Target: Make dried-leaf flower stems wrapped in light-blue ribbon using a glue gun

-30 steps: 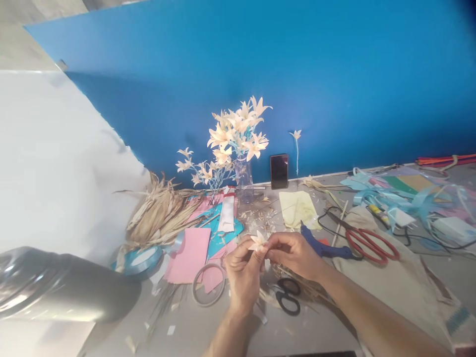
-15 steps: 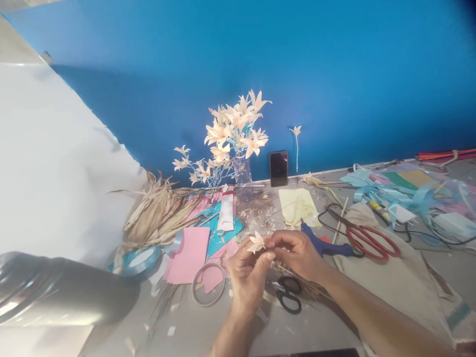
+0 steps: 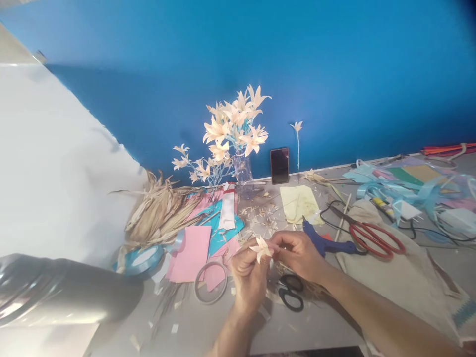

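A small cream paper flower [image 3: 261,248] is pinched between both hands just above the table. My left hand [image 3: 248,278] grips it from below with fingers curled. My right hand [image 3: 297,255] pinches it from the right side. Black-handled scissors [image 3: 290,292] lie on the table right under my hands. A blue glue gun [image 3: 327,242] lies just behind my right hand.
A glass vase of cream paper flowers [image 3: 234,130] stands against the blue backdrop, a phone [image 3: 279,165] leaning beside it. Dried husk strips [image 3: 158,210], pink and blue paper [image 3: 190,250], tape rolls [image 3: 210,282], red scissors [image 3: 375,237] and ribbons [image 3: 412,191] clutter the table. A shiny cylinder [image 3: 55,292] lies at left.
The flower and both hands have shifted slightly right and down in the view; the grip on the flower is the same. Nothing else on the table has moved.
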`<state>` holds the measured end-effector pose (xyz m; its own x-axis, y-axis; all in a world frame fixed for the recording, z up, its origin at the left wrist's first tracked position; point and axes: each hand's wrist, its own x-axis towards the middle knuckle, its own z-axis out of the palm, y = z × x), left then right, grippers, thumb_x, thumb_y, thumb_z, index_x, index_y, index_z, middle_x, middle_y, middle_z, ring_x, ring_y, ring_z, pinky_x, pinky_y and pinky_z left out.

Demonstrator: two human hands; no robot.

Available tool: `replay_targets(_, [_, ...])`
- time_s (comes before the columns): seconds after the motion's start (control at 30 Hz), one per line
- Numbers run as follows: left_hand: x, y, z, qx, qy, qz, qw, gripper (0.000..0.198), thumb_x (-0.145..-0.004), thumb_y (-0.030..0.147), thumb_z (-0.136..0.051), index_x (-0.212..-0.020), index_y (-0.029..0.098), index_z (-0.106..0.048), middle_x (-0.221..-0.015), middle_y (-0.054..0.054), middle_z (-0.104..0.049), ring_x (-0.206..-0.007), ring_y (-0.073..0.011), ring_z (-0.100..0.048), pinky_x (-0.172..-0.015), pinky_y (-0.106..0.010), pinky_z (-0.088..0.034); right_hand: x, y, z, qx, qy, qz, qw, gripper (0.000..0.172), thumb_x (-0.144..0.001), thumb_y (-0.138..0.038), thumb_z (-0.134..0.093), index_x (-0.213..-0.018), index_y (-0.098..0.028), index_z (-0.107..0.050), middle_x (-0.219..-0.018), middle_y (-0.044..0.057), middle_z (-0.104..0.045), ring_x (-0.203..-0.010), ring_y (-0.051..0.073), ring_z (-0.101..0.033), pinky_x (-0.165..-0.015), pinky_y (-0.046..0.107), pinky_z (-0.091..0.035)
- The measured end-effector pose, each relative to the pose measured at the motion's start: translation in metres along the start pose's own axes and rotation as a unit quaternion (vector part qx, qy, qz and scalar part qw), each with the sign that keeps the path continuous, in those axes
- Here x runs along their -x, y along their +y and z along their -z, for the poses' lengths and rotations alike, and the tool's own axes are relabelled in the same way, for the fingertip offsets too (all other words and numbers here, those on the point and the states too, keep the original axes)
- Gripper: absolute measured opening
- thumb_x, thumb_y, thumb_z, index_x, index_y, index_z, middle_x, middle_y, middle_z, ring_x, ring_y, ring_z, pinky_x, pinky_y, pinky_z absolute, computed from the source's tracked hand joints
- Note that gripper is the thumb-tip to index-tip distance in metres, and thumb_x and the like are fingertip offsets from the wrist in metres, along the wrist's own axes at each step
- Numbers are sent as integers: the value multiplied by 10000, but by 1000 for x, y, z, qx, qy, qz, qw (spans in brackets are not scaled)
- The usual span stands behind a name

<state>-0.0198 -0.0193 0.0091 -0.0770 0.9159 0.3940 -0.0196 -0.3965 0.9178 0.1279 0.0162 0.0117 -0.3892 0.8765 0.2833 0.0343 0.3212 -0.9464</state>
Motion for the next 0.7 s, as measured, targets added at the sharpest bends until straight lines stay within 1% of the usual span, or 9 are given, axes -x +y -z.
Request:
replay_targets(0.2, [0,4,1,-6,-2,12,1000,207,-896,314,-652,-806,199,-799,-748,-37,-691,-507,-90,-484,-469,-215,-383,1,0,-1,-62,-7,-35,997,344,-855,-468,-703,-692,-168,-661,-636,13,-663,-595,135,-576,-567,230,-435])
replay_targets(0.33, [0,3,1,3,-8,21,1000,224,-891,345,-657,-794,203,-801,-749,-46,-689,-543,-112,-530,-482,-223,-422,1,-1,-2,-80,-4,-47,996,369,-838,-484,-716,-657,-169,-654,-605,7,-654,-566,130,-571,-556,229,-440])
replay_targets(0.47, [0,1,1,-5,4,30,1000,227,-884,353,-662,-784,202,-800,-756,-54,-695,-621,-150,-590,-544,-248,-476,0,0,-2,-88,-6,-60,994,418,-818,-546,-712,-655,-164,-659,-602,10,-639,-560,127,-548,-544,231,-425])
replay_targets(0.6, [0,3,0,-27,20,47,998,179,-826,352,-730,-829,189,-804,-797,-71,-717,-735,-197,-632,-664,-293,-521,-3,2,0,-106,-5,-79,991,409,-784,-560,-739,-715,-160,-687,-664,13,-646,-612,137,-553,-576,241,-437])
replay_targets(0.63, [0,4,0,-33,20,54,998,183,-809,356,-749,-846,186,-803,-806,-73,-718,-750,-201,-632,-679,-295,-521,-4,3,1,-114,-3,-83,990,403,-772,-557,-750,-728,-161,-690,-687,14,-649,-629,142,-560,-591,247,-448])
replay_targets(0.7, [0,5,0,-35,18,69,997,217,-805,369,-753,-914,186,-796,-820,-66,-713,-718,-179,-612,-656,-276,-507,-6,5,2,-136,-4,-89,987,395,-756,-551,-767,-730,-165,-684,-689,7,-641,-634,145,-567,-608,257,-463])
